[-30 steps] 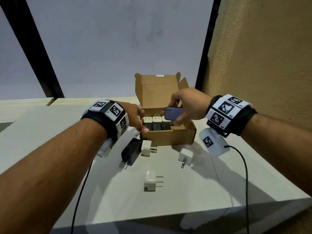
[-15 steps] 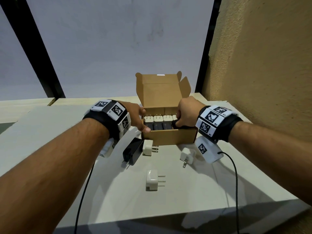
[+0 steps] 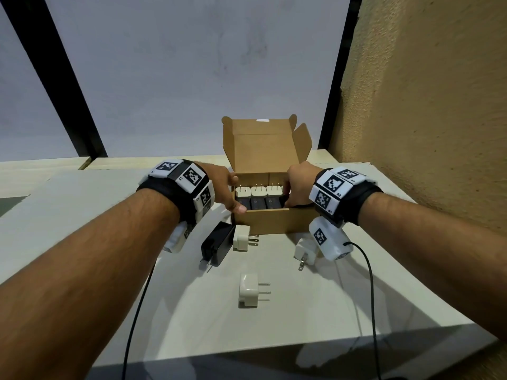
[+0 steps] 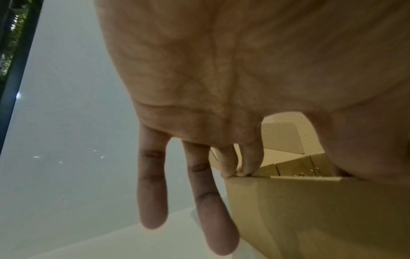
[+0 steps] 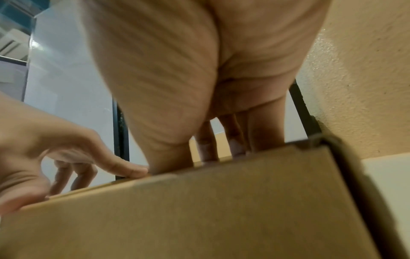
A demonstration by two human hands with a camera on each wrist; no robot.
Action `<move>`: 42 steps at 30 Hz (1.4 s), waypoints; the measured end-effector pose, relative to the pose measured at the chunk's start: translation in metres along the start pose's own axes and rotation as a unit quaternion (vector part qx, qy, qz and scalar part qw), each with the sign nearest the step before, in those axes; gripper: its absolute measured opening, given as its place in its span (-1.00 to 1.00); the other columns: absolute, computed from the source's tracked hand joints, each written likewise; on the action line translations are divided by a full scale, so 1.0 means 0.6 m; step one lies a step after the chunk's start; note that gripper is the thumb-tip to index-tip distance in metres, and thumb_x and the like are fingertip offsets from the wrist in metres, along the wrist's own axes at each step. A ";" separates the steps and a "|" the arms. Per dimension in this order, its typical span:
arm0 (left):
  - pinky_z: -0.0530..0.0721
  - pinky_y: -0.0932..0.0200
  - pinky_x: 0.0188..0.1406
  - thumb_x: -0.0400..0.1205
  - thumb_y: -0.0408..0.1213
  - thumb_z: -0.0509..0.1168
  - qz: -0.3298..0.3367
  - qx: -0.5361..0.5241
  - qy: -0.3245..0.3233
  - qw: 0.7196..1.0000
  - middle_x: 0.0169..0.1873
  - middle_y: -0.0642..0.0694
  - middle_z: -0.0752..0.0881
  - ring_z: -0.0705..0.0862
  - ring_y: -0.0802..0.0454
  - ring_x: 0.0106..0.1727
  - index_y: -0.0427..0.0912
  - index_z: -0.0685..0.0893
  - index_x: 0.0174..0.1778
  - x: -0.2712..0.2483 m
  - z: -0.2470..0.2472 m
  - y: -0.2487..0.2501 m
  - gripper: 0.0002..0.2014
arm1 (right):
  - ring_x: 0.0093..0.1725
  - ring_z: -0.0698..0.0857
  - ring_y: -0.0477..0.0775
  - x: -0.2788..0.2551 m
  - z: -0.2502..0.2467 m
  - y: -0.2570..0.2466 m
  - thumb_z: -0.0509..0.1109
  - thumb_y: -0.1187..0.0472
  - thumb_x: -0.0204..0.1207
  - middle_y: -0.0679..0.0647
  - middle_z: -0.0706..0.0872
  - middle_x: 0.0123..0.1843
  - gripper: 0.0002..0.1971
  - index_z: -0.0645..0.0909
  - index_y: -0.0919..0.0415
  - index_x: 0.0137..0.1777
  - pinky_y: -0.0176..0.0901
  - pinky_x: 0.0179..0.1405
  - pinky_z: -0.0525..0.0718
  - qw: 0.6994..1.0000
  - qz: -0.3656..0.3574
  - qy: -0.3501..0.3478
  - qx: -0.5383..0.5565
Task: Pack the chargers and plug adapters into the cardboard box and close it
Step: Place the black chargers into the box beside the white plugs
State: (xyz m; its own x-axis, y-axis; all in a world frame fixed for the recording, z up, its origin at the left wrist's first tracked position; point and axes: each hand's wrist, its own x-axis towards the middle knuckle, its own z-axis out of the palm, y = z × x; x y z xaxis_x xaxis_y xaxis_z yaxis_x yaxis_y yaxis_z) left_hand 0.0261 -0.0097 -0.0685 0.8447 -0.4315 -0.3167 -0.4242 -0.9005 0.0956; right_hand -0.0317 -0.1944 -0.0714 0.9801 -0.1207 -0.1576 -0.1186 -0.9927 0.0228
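Since a second ago the right hand (image 3: 300, 185) has come down from above the cardboard box (image 3: 274, 222), where it carried a dark charger, into the box's right end. At left, the left hand (image 3: 225, 187) grips the box's left wall, thumb on the front corner, two fingers on the rim, two hanging straight outside. Before the box on the counter (image 3: 301, 319) lie a black charger (image 3: 218, 246), a white adapter (image 3: 242, 238), another white adapter (image 3: 251, 292) nearer, and a third (image 3: 304, 250). Inside stand white adapters (image 3: 258, 191) behind dark chargers (image 3: 259, 203). Right hand's fingers curl down inside; what they hold, I cannot tell.
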 end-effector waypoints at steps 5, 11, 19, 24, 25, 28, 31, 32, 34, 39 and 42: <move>0.48 0.21 -0.20 0.23 0.36 0.45 -0.008 -0.011 -0.008 1.000 0.06 0.18 0.42 0.55 0.21 -0.35 0.14 0.26 -0.01 -0.002 0.001 -0.003 -0.34 | 0.14 0.70 0.12 0.001 0.002 0.008 0.53 0.04 0.43 0.06 0.76 0.15 -0.64 0.74 0.06 0.22 -0.19 -0.12 0.59 1.000 -0.025 -0.004 0.014; 0.42 0.01 0.37 0.24 0.39 0.41 -0.012 0.000 -0.024 1.000 0.51 0.15 0.39 0.61 0.02 0.07 0.14 0.30 0.56 -0.006 0.000 -0.002 -0.03 | 0.03 0.69 0.08 0.003 0.003 0.012 0.53 0.03 0.43 0.01 0.76 0.02 -0.64 0.75 0.06 0.22 -0.17 -0.05 0.66 0.999 -0.014 -0.007 0.037; 0.45 0.17 0.06 0.27 0.35 0.42 -0.009 -0.020 -0.012 1.000 -0.43 0.17 0.50 0.68 0.06 -0.11 0.17 0.23 0.60 -0.018 -0.007 0.000 -0.02 | 0.23 0.65 0.11 0.002 0.002 0.027 0.43 0.18 0.54 0.05 0.71 0.30 -0.61 0.65 -0.02 0.37 -0.20 0.01 0.55 0.999 -0.027 -0.026 0.027; 0.56 0.05 0.23 0.13 0.47 0.40 -0.012 -0.012 -0.032 0.999 -0.30 0.00 0.79 0.71 0.09 -0.09 0.27 0.20 0.58 -0.004 -0.005 -0.020 0.07 | 0.16 0.65 0.10 0.009 0.007 0.031 0.48 0.14 0.50 0.05 0.73 0.25 -0.63 0.68 0.02 0.32 -0.20 -0.01 0.56 0.999 -0.018 -0.019 0.035; 0.56 0.06 0.22 0.15 0.46 0.40 -0.010 -0.014 -0.031 0.999 -0.27 -0.02 0.80 0.70 0.10 -0.10 0.26 0.19 0.58 -0.002 -0.003 -0.022 0.06 | 0.10 0.65 0.09 0.011 0.009 0.031 0.50 0.13 0.50 0.06 0.74 0.23 -0.64 0.69 0.04 0.31 -0.21 -0.04 0.55 0.999 -0.011 -0.019 0.040; 0.53 0.13 0.16 0.22 0.38 0.43 0.005 -0.012 -0.020 1.000 -0.05 -0.03 0.79 0.68 0.13 -0.14 0.19 0.22 0.59 -0.003 -0.001 -0.020 0.02 | -0.09 0.61 0.03 0.017 0.015 0.031 0.51 0.13 0.48 0.07 0.76 0.12 -0.67 0.73 0.09 0.25 -0.21 -0.14 0.58 0.998 0.003 -0.019 0.053; 0.48 0.07 0.34 0.29 0.31 0.45 0.010 0.001 -0.011 1.000 0.36 0.05 0.60 0.66 0.02 0.12 0.11 0.24 0.60 -0.008 -0.001 -0.014 -0.03 | -0.25 0.60 -0.05 0.019 0.017 0.032 0.50 0.18 0.49 -0.01 0.73 -0.13 -0.72 0.74 0.12 0.20 -0.27 -0.33 0.57 0.997 0.010 -0.024 0.078; 0.46 0.05 0.38 0.30 0.30 0.45 0.010 0.009 -0.009 1.000 0.44 0.08 0.52 0.64 -0.01 0.21 0.10 0.25 0.60 -0.008 -0.002 -0.012 -0.03 | -0.21 0.62 -0.02 0.019 0.016 0.032 0.51 0.17 0.48 -0.01 0.72 -0.13 -0.73 0.75 0.11 0.19 -0.26 -0.27 0.59 0.997 0.009 -0.024 0.074; 0.43 0.04 0.40 0.32 0.30 0.44 0.008 0.022 -0.008 1.000 0.49 0.09 0.46 0.62 -0.04 0.28 0.07 0.26 0.60 -0.009 -0.004 -0.009 -0.04 | -0.13 0.64 0.03 0.017 0.014 0.034 0.53 0.14 0.46 0.01 0.74 -0.06 -0.72 0.76 0.09 0.17 -0.20 -0.16 0.62 0.997 0.004 -0.026 0.066; 0.41 0.03 0.40 0.31 0.31 0.43 0.011 0.027 -0.012 1.000 0.54 0.13 0.38 0.60 -0.03 0.29 0.08 0.25 0.61 -0.008 -0.003 -0.009 -0.04 | 0.03 0.67 0.07 0.009 0.006 0.035 0.51 0.05 0.47 0.02 0.78 0.07 -0.70 0.75 0.01 0.20 -0.09 0.10 0.68 0.999 -0.030 -0.030 0.018; 0.43 0.05 0.36 0.26 0.34 0.45 0.006 0.018 -0.012 1.000 0.48 0.12 0.47 0.62 0.01 0.14 0.14 0.27 0.59 -0.008 -0.004 -0.012 -0.02 | -0.05 0.70 0.06 0.002 -0.009 0.028 0.52 0.04 0.46 0.02 0.78 -0.05 -0.69 0.75 0.05 0.20 -0.11 0.01 0.70 0.999 -0.035 -0.024 0.017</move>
State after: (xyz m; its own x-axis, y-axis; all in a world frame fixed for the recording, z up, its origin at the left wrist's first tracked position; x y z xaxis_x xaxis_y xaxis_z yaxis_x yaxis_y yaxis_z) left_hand 0.0260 -0.0013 -0.0657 0.8313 -0.4413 -0.3379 -0.4466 -0.8923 0.0665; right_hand -0.0315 -0.2114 -0.0658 0.9776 -0.0508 -0.2040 -0.0568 -0.9981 -0.0241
